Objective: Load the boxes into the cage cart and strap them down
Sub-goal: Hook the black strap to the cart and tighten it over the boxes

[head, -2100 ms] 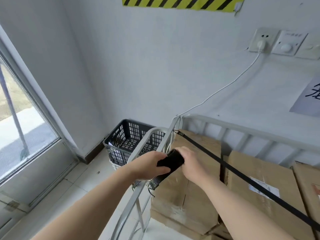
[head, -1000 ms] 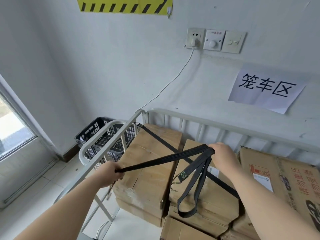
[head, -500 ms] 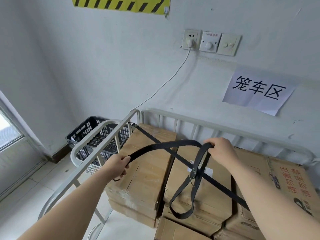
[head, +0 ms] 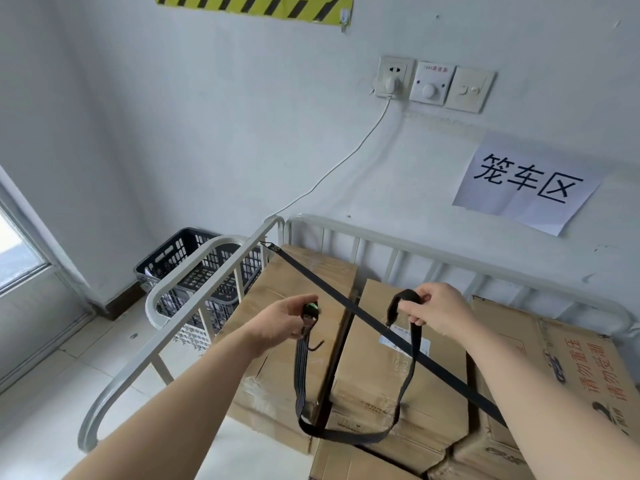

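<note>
Several brown cardboard boxes point(head: 298, 299) are packed inside the white metal cage cart point(head: 381, 233). One black strap point(head: 346, 308) is hooked to the cart's far left corner and runs taut diagonally across the box tops toward the lower right. A second black strap point(head: 346, 436) hangs in a slack U between my hands. My left hand point(head: 285, 322) grips its hook end, with the metal hook dangling just below the fingers. My right hand point(head: 434, 308) pinches the strap's other end above the middle box.
A black plastic crate point(head: 180, 258) stands on the tiled floor left of the cart, against the wall. The cart's rounded handle rail point(head: 162, 289) juts toward it. A white cable point(head: 346, 157) drops from the wall socket to the cart corner. A window is at far left.
The loose strap has gone from stretched between my hands to hanging in a deep loop. My left hand has slid to its hook end and moved toward the right hand.
</note>
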Motion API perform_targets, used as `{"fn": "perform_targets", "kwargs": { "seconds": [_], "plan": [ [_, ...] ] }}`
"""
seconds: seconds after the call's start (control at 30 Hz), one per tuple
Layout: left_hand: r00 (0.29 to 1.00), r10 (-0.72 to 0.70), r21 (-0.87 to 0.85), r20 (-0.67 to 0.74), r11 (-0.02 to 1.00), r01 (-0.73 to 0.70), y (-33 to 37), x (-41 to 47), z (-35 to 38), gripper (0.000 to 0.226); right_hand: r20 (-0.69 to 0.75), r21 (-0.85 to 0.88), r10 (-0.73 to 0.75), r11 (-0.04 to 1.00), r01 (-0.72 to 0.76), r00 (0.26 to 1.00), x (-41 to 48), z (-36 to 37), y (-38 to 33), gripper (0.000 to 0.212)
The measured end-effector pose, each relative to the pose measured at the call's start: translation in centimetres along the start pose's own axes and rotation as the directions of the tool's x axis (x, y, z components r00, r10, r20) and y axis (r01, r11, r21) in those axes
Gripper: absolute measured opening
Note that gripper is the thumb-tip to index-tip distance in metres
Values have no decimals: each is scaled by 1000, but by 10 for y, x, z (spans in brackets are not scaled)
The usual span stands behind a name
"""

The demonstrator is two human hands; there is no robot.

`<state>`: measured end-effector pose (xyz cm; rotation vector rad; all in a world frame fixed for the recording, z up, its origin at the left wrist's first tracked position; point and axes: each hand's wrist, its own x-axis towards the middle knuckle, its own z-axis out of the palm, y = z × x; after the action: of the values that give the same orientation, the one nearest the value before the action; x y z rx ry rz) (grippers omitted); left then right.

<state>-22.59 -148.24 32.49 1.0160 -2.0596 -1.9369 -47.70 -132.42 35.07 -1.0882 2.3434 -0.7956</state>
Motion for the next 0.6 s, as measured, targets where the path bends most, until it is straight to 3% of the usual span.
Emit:
{"fn": "perform_targets", "kwargs": {
  "seconds": [0.17, 0.27, 0.37, 0.43, 0.5, 0.6],
  "plan": [
    [960, 38, -25, -277, 999, -47, -16, 2, -1, 11, -3, -4, -19, 1000, 19, 1000, 3, 5, -7, 7],
    [904, 1, 83, -427, 996, 37, -34, 3, -8, 15, 12, -9, -64, 998, 64, 998, 3, 12, -12, 8],
    [882, -100, 39, -461, 990, 133, -51, -2, -15, 18, 43, 10, -96, 995, 96, 994, 5, 23, -18, 8],
    [859, -182, -67, -478, 983, 171, -65, -5, -19, 27, 58, 20, -106, 994, 105, 993, 8, 34, -22, 8],
    [832, -296, -295, -469, 941, 169, -81, -7, -22, 31, 80, 15, -122, 993, 121, 989, 12, 46, -26, 8],
    [767, -486, -608, -420, 778, 160, -108, -8, -30, 30, 116, 16, -143, 990, 142, 983, 18, 65, -31, 9]
  ]
}}
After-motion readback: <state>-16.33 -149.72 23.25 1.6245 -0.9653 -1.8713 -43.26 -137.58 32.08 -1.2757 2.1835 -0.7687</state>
